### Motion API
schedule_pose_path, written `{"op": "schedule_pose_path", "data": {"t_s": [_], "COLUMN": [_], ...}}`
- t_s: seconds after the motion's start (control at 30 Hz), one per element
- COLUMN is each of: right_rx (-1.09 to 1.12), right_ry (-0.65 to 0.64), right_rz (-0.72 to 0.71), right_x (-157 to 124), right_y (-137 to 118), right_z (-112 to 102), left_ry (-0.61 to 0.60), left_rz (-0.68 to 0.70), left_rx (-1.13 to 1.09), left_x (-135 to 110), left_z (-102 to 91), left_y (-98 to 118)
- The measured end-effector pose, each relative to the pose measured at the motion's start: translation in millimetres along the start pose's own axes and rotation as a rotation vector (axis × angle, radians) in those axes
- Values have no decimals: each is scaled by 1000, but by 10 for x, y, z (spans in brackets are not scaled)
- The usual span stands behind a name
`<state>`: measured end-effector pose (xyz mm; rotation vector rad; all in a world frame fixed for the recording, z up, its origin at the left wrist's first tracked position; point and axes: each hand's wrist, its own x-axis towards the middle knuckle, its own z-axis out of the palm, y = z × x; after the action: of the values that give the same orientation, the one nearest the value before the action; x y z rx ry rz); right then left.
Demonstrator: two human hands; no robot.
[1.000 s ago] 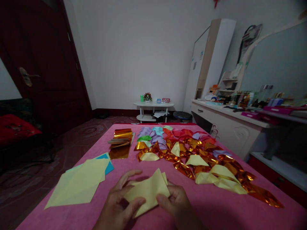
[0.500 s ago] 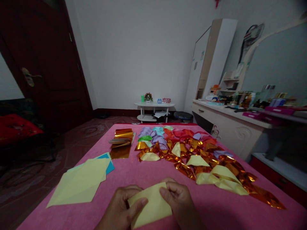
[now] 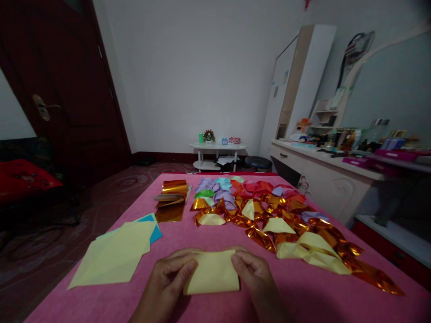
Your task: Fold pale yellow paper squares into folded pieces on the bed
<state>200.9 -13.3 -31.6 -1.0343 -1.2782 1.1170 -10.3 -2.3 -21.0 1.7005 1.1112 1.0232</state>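
Observation:
Between my two hands is a folded sheet of yellow paper (image 3: 213,274), held just above the pink cloth. My left hand (image 3: 171,273) pinches its left edge, thumb on the near face and fingers behind. On the right edge, my right hand (image 3: 252,271) grips in the same way. To the left lies a stack of flat yellow sheets (image 3: 111,255) with a blue sheet (image 3: 156,234) poking out beneath. Folded yellow pieces (image 3: 314,251) and shiny gold foil pieces (image 3: 259,237) lie in a heap to the right.
The pink-covered table (image 3: 175,237) fills the foreground. A stack of gold foil sheets (image 3: 171,211) sits at its far left, beside purple folded pieces (image 3: 224,197) and red ones (image 3: 256,188). A white dresser (image 3: 323,175) stands close on the right, a dark door (image 3: 67,89) at left.
The yellow paper has turned from a slant to nearly level and shifted slightly up. Both hands keep hold of it, the left thumb now nearer its edge.

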Motion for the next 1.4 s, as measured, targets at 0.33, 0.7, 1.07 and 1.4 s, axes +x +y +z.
{"op": "schedule_pose_path", "data": {"t_s": [0.33,0.7,1.07,1.4], "right_rx": [-11,179,157,225], "right_ry": [-1,153,169,224], "right_rz": [21,102,149,169], "right_x": [-1,-8,24,16], "right_y": [4,-162,-13,-89], "right_z": [-28,12,6,-8], "left_ry": [-10,76,259,214], "left_rz": [31,52,54,38], "left_rx": [17,-17,-12,-33], "left_x": [3,2,26,21], "left_z": [14,3,3,2], "left_y": [26,60,24,37]}}
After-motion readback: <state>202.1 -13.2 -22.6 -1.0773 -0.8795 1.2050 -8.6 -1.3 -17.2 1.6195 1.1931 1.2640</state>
